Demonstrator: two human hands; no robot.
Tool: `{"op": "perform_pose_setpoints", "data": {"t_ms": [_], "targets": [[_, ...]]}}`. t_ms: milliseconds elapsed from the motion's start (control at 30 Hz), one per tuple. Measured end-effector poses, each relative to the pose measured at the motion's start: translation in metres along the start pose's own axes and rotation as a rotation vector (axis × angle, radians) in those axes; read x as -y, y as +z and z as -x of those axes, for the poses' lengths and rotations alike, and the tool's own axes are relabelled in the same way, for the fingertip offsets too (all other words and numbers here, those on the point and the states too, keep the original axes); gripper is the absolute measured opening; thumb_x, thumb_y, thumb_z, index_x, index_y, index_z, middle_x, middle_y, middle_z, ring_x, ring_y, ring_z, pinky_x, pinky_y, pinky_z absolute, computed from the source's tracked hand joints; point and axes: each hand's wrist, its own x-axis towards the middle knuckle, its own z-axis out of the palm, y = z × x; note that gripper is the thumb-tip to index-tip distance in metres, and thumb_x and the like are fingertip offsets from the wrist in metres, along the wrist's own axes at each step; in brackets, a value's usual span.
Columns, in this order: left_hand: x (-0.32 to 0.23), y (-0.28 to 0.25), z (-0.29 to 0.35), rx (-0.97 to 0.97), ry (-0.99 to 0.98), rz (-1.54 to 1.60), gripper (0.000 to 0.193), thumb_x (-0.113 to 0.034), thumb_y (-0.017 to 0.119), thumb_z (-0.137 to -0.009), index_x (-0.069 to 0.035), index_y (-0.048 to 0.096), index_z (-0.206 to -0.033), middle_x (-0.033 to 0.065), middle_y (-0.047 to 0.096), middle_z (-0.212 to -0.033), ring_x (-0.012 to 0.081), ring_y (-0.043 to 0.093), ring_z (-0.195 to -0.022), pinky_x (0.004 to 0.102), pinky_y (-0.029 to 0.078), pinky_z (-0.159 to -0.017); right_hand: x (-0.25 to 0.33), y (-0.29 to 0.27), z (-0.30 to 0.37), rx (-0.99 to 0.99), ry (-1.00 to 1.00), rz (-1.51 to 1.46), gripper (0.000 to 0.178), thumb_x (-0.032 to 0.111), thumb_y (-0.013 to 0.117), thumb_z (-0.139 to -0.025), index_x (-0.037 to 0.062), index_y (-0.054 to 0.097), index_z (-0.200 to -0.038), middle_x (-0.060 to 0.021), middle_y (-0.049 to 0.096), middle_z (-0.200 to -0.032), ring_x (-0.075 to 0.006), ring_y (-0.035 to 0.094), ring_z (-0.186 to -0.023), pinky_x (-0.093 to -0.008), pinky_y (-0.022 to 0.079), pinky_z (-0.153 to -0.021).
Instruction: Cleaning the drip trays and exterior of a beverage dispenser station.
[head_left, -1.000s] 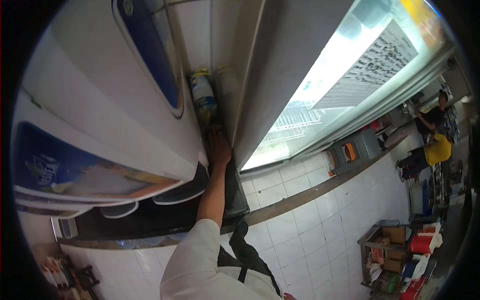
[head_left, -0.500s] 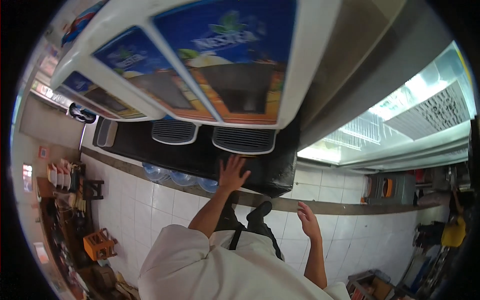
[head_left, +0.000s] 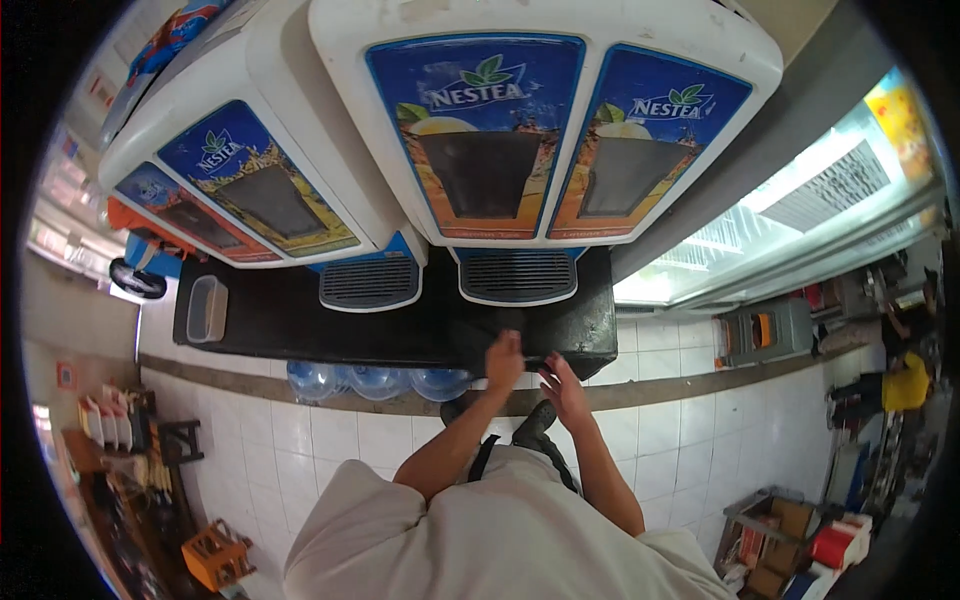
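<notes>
My left hand is over the front part of the black counter, near its front edge. Motion blur hides its fingers, and a dark smear beside it cannot be told from the counter top. Close to its right, my right hand is raised at the counter's edge, fingers partly bent and apart, with nothing clearly held. Beyond both hands stand two white drink dispensers; the nearer one has blue and orange front panels and a grey slotted drip tray. A second dispenser with its own drip tray stands to the left.
A clear plastic container sits at the counter's left end. Large blue water bottles stand beneath the front edge. At right is a lit glass-door fridge; a person in yellow is farther off. An orange crate lies lower left.
My left hand has lifted from lying spread on the counter and moved right. My right hand has come in left towards it. The view has shifted, showing more of both dispensers.
</notes>
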Motion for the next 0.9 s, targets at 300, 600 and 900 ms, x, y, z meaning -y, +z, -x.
{"op": "perform_pose_setpoints", "data": {"t_ms": [300, 600, 900], "targets": [[-0.103, -0.112, 0.000, 0.442, 0.293, 0.339, 0.058, -0.013, 0.056, -0.087, -0.004, 0.031, -0.138, 0.0185, 0.039, -0.138, 0.0299, 0.042, -0.126, 0.0361, 0.035, -0.102, 0.080, 0.079, -0.020, -0.184, -0.687, -0.024, 0.028, 0.019, 0.060, -0.086, 0.0020, 0.057, -0.107, -0.0113, 0.061, -0.104, -0.0200, 0.059, -0.089, -0.0319, 0.047, -0.079], [0.051, -0.242, 0.068, 0.048, -0.215, 0.159, 0.058, -0.006, 0.053, -0.088, 0.001, 0.026, -0.139, 0.0196, 0.041, -0.136, 0.0241, 0.054, -0.112, 0.0312, 0.043, -0.092, 0.025, 0.130, -0.149, -0.623, -1.105, 1.442, 0.054, 0.028, 0.052, -0.082, -0.0096, 0.048, -0.121, -0.0307, 0.040, -0.131, -0.0472, 0.035, -0.123, -0.0546, 0.022, -0.105], [0.126, -0.300, 0.111, -0.188, -0.574, 0.105, 0.062, -0.012, 0.053, -0.090, -0.002, 0.020, -0.142, 0.0254, 0.035, -0.138, 0.0293, 0.043, -0.123, 0.0342, 0.043, -0.092, -0.010, 0.192, -0.149, -0.021, -0.657, 0.950, 0.028, 0.010, 0.051, -0.084, -0.0040, 0.057, -0.107, -0.0210, 0.058, -0.109, -0.0384, 0.055, -0.101, -0.0385, 0.042, -0.092]]}}
